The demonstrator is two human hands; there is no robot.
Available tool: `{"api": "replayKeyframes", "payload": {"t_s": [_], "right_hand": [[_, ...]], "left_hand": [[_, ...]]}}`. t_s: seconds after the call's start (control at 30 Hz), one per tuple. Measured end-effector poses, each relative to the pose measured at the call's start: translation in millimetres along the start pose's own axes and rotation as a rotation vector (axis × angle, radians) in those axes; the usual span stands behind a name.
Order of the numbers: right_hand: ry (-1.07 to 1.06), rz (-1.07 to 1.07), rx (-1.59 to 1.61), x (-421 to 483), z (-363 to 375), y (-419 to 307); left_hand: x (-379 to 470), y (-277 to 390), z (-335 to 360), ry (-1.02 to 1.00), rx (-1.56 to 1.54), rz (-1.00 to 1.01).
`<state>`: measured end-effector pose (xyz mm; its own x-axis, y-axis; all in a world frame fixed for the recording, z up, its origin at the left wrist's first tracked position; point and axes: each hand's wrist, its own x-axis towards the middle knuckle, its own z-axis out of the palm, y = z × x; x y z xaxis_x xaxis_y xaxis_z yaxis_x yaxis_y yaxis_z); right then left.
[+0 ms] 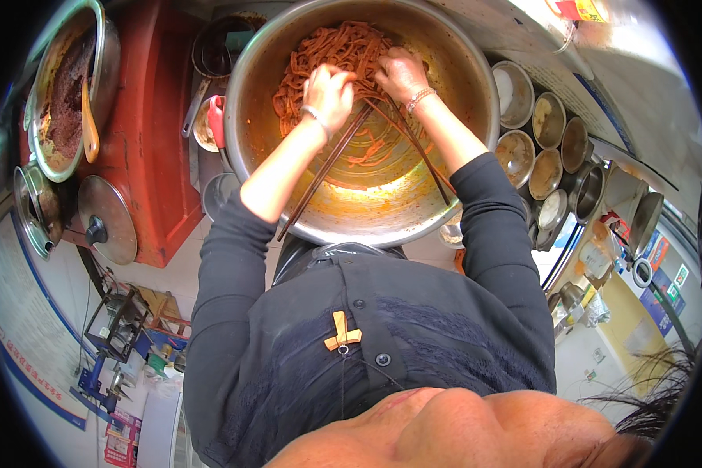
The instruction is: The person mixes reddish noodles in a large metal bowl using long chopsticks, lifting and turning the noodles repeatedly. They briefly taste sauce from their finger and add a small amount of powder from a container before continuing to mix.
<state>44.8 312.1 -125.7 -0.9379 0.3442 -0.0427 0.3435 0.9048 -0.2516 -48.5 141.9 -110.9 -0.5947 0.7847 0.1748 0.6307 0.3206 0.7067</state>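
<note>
A large metal basin [360,234] stands before me, with a heap of red-coated food strips [342,47] at its far side. My left hand [329,96] is over the near edge of the heap, its fingers curled on some strips. To its right, my right hand [403,73] pinches strips at the heap's right side; its fingertips are partly hidden. Long dark chopsticks [327,169] slant from between my hands over the basin's near left rim. More long sticks [419,153] slant towards the near right rim. A few loose strips [367,153] lie on the oily basin floor.
On the left, a red cabinet [164,128] stands beside a pot of dark paste [64,111] with a wooden-handled utensil [89,126]. A metal lid [114,219] is nearby. Several metal bowls [515,158] crowd the right side. A red cloth or grip [216,123] touches the basin's left rim.
</note>
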Motion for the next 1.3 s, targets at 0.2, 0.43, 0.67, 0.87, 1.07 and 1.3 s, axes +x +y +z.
{"api": "replayKeyframes", "payload": {"t_s": [0.2,0.43,0.67,0.87,1.07,1.3], "right_hand": [[0.040,-0.124,-0.016,-3.0,-31.5,-11.9],[-0.031,-0.199,0.002,-7.2,-59.0,-21.1],[-0.006,-0.143,0.018,-13.9,-58.7,-21.0],[-0.090,0.050,0.004,-21.9,-61.2,-7.0],[-0.109,0.224,0.900,-46.3,-102.1,-7.2],[-0.013,-0.713,1.149,-98.0,-266.1,-126.4]], "left_hand": [[40.2,9.4,18.4,-0.246,0.151,-0.045],[52.7,-8.7,22.1,-0.573,-0.184,-0.027],[44.2,-13.3,23.4,-0.587,-0.258,-0.059],[37.1,-10.5,7.5,-0.569,-0.023,-0.083],[23.5,-14.9,-11.9,-0.601,0.489,-0.336],[-50.6,0.8,-54.2,-0.961,0.458,-0.488]]}}
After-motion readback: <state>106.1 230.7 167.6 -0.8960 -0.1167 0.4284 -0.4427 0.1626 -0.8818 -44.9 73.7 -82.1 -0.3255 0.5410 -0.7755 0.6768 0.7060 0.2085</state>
